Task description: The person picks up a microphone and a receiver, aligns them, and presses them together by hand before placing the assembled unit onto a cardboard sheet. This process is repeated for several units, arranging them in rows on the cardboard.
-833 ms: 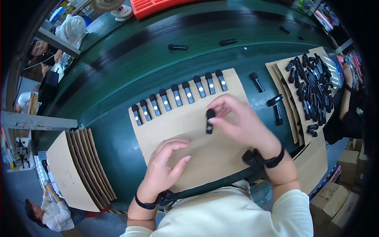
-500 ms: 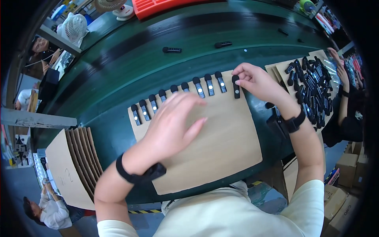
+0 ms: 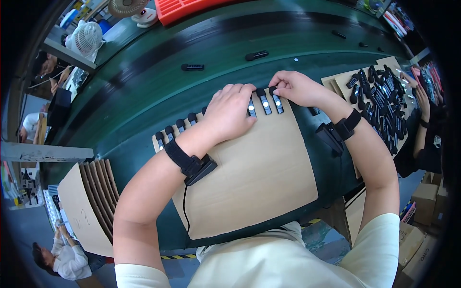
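A row of black clip-on microphones (image 3: pixel 266 103) with foam tops lies along the far edge of a brown cardboard sheet (image 3: pixel 254 177). My right hand (image 3: pixel 295 88) pinches the foam top of the rightmost microphone (image 3: pixel 277 102), whose body rests on the cardboard. My left hand (image 3: pixel 230 111) lies across the middle of the row, fingers together and bent over the foam tops, thumb toward the near side. It covers several microphones, and its fingertips are partly hidden. Further left, several foam tops (image 3: pixel 169 130) show beyond my left forearm.
More microphones are heaped on cardboard (image 3: pixel 382 103) at the right, near another person's hands (image 3: pixel 422 98). Loose microphones (image 3: pixel 192 67) lie on the green belt (image 3: pixel 144 86) beyond. Folded cardboard (image 3: pixel 84 206) stands at the left. A red tray (image 3: pixel 192 8) and a fan (image 3: pixel 86 38) are at the back.
My right hand has moved left with its microphone, closing the gap to the row. My left hand has shifted right and away onto the row. Loose microphones on the belt have moved left.
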`<state>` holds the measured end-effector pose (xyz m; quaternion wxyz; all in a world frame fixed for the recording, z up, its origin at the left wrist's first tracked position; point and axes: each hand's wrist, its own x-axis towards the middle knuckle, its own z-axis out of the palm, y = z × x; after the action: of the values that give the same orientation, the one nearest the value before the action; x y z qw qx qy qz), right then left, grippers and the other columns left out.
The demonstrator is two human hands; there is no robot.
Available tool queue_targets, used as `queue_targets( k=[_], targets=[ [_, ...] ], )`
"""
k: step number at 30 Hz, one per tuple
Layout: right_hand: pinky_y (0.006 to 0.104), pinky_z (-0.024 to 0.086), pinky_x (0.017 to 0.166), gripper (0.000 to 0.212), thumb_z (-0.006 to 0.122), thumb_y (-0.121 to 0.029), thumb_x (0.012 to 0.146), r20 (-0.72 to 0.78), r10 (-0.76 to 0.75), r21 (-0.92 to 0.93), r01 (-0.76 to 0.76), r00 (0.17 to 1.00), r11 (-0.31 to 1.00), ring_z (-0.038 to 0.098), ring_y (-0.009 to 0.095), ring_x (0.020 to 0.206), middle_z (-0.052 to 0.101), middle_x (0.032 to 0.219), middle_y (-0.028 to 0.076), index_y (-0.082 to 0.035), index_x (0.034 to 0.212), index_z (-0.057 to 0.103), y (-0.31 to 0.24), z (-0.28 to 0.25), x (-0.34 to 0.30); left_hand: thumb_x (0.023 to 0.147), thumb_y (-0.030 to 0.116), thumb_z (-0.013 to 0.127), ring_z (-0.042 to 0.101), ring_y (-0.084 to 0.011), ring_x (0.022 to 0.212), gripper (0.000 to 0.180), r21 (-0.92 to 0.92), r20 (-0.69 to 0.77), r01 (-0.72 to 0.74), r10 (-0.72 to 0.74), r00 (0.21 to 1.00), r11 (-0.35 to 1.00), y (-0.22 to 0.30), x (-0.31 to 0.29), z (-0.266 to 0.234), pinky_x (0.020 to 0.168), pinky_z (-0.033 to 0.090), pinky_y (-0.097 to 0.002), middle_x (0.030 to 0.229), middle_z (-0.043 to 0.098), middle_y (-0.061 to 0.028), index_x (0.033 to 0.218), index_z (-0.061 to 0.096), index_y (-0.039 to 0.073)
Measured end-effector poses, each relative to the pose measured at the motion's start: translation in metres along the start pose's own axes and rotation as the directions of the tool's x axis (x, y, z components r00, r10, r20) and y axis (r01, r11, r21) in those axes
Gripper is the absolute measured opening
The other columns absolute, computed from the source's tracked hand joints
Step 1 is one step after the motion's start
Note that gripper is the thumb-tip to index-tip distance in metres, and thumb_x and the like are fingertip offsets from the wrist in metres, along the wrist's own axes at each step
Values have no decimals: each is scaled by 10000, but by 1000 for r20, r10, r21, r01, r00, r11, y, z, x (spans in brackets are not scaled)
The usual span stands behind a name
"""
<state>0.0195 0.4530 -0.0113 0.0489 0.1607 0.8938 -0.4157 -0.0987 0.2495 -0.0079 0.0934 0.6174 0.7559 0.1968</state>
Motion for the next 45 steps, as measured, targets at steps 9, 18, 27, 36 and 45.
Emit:
queue_targets(
  k=[9, 18, 27, 36, 45],
  targets=[
    [279, 489, 722, 164, 626, -66, 904, 2, 24, -6, -24, 1000, 1000, 578, 132, 740, 632, 801, 52, 2, 1053, 628, 2, 0, 2, 741, 238, 755, 512, -339, 1190, 618, 50, -12, 31, -30, 999, 998, 3, 1, 1, 1021, 404, -424, 1200, 576, -178, 1250, 502, -3],
    [322, 501, 723, 199, 648, -105, 884, 11, -1, -40, 2, 1000, 999, 608, 199, 738, 664, 810, 99, -20, 1064, 649, 4, -3, 6, 735, 213, 776, 507, -348, 1212, 653, 22, -68, -50, 51, 996, 999, 15, 16, 14, 1038, 400, -421, 1228, 571, -190, 1279, 482, 4],
    [278, 452, 653, 163, 619, -76, 906, 3, 35, -101, -34, 999, 994, 532, 114, 683, 594, 720, 34, -12, 1055, 635, -7, -4, 5, 749, 197, 749, 512, -352, 1199, 599, 30, -35, -46, 47, 998, 998, 13, 18, 20, 1025, 403, -424, 1212, 573, -191, 1251, 484, 6],
    [281, 461, 660, 213, 632, -87, 894, -16, -2, -94, 0, 1000, 996, 540, 125, 689, 601, 756, 45, -18, 1095, 624, -13, -7, 5, 758, 200, 730, 526, -351, 1166, 509, -28, -205, -103, 95, 974, 994, 13, -1, 2, 1012, 404, -440, 1137, 590, -188, 1177, 523, -3],
    [342, 502, 793, 264, 654, -137, 889, -78, -84, -394, 47, 993, 918, 616, 237, 868, 634, 930, 105, -35, 1130, 617, -73, 1, 51, 796, 165, 715, 545, -364, 1153, 408, -118, -254, 37, -67, 965, 992, -34, -66, -59, 998, 436, -413, 1166, 607, -200, 1152, 582, 15]
  ],
)
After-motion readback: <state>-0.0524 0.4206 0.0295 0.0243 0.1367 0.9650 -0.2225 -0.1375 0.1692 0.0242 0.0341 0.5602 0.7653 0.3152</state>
